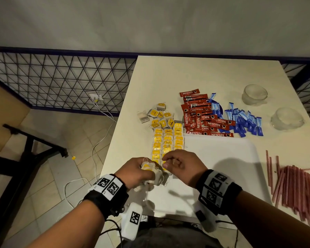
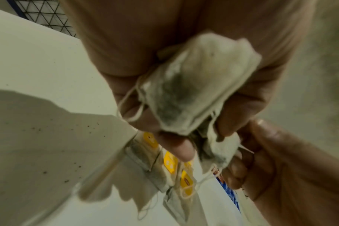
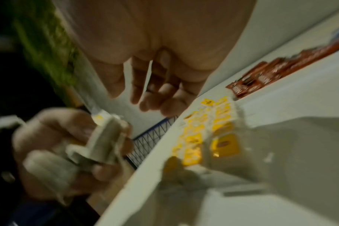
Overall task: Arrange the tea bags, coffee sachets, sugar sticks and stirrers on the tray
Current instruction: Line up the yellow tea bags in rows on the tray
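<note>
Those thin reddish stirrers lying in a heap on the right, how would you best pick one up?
Take a stirrer at its middle, pinching across its narrow width from above. The stirrers lie flat on the table, packed side by side, so a side approach would likely meet neighbours. The few loose ones at the heap's left edge look easiest; the right hand is nearer.

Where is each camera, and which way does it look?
Head: on the head, looks down at the table, tray and both hands with wristbands.
Left wrist: on the left wrist, looks along the left hand gripping tea bags; the right hand shows too.
Right wrist: on the right wrist, blurred, looks along the right hand's loosely curled fingers toward the rows of tea bags on the tray.
All three share the left hand's tea bags.
</note>
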The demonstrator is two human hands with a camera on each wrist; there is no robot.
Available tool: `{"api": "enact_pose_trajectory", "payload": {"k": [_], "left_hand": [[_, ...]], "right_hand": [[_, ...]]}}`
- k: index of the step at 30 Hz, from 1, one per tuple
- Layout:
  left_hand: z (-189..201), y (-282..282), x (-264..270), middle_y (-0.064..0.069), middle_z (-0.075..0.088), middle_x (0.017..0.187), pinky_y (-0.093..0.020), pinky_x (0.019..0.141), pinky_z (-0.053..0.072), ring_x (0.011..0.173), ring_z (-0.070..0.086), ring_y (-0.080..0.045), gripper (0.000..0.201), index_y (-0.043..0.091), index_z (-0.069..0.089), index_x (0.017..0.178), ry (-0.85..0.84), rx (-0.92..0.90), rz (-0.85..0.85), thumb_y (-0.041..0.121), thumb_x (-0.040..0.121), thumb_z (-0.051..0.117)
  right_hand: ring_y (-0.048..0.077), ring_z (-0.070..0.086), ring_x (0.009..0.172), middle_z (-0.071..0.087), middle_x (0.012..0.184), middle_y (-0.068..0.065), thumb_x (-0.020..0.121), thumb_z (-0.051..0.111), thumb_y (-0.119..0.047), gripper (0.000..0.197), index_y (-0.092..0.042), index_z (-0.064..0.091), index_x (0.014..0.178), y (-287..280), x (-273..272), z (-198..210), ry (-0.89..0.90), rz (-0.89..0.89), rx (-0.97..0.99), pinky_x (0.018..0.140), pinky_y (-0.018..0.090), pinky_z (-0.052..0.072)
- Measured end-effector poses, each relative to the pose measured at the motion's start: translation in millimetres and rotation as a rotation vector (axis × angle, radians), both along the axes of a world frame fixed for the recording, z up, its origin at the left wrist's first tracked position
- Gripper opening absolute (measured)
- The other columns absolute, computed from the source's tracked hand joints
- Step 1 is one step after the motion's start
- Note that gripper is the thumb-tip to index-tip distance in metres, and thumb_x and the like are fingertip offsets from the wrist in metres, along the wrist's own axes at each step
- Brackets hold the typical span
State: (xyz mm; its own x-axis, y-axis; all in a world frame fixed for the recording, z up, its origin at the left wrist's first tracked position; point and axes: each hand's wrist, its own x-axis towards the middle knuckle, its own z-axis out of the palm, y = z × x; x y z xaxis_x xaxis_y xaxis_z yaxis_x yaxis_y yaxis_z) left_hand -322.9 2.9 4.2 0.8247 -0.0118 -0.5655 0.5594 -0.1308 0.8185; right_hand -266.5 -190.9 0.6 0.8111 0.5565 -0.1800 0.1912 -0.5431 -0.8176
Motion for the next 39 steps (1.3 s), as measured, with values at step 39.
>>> {"api": "enact_pose_trajectory", "payload": {"k": [39], "left_hand": [[-3,9,9,-0.014,0.053,0.067,-0.014,0.035,0.026,0.043,0.035,-0.015,0.024,0.01,0.052,0.084,0.047,-0.366,0.475,0.028,0.088,0.068]], "right_hand": [[0.007,0.057,0.06,0.065,0.085,0.008,0.08,0.073,-0.01,0.024,-0.022,0.054,0.073,15,10,25,0.179,-0.069,0.291,0.059,0.03,0.043]]}}
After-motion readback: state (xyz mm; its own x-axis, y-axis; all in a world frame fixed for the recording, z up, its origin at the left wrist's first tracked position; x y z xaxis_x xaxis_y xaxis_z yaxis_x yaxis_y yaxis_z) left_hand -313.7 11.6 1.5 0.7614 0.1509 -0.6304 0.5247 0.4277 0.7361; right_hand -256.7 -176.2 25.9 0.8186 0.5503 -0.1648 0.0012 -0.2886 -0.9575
